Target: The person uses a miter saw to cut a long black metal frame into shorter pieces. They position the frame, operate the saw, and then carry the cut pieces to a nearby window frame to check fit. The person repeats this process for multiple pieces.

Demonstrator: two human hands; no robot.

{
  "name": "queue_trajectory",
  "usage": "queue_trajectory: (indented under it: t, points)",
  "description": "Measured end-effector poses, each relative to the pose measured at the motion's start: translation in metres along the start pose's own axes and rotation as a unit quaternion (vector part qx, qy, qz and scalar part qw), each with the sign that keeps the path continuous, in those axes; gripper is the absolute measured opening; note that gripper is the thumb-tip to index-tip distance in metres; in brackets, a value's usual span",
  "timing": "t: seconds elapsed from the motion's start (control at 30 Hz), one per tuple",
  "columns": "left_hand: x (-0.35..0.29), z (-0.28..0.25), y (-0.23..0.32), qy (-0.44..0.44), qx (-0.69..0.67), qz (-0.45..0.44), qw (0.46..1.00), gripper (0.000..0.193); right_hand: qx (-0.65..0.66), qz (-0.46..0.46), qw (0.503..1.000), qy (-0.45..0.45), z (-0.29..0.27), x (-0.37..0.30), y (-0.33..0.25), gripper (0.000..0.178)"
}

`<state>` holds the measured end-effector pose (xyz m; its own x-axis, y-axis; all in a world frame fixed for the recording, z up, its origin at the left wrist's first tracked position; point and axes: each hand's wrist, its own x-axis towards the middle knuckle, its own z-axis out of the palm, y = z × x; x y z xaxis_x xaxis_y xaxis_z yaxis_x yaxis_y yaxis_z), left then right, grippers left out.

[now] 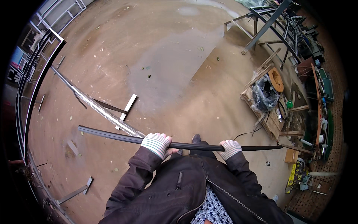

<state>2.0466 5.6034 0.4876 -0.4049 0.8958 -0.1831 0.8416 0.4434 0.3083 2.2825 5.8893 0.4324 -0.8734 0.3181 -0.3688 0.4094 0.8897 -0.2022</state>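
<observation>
A long dark grooved profile bar (194, 146) runs crosswise in front of my body, its left end reaching farther out than its right. My left hand (156, 144), in a striped fingerless glove, is closed around the bar left of its middle. Gloved the same way, my right hand (229, 148) grips the bar toward the right end. Just beyond my left hand, a pale metal rail (100, 105) slants away to the far left on a low stand (129, 106).
Black frames (27, 123) stand along the left edge. At right, a wooden pallet (270, 121) bears a plastic-wrapped coil (264, 93) and a brown ring-shaped piece (276, 79). A steel trestle (257, 31) stands at the far right. The wet concrete floor (167, 67) holds scattered debris.
</observation>
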Motion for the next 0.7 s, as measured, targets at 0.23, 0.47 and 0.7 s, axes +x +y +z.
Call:
queue_trajectory:
  t: [0.23,0.47,0.7]
  points:
    - [0.06,-0.013,-0.061,-0.005,-0.047,-0.193,0.98,0.053,-0.104,-0.13,0.986,0.013,-0.074,0.198,0.057,0.023]
    - [0.102,-0.05,-0.077,0.039,-0.105,-0.373,0.921,0.049,-0.1,-0.301,0.937,0.146,-0.159,0.407,0.059,0.025]
    - [0.116,-0.083,-0.108,0.108,-0.164,-0.499,0.844,0.044,-0.018,-0.36,0.882,0.305,-0.222,0.517,-0.061,0.056]
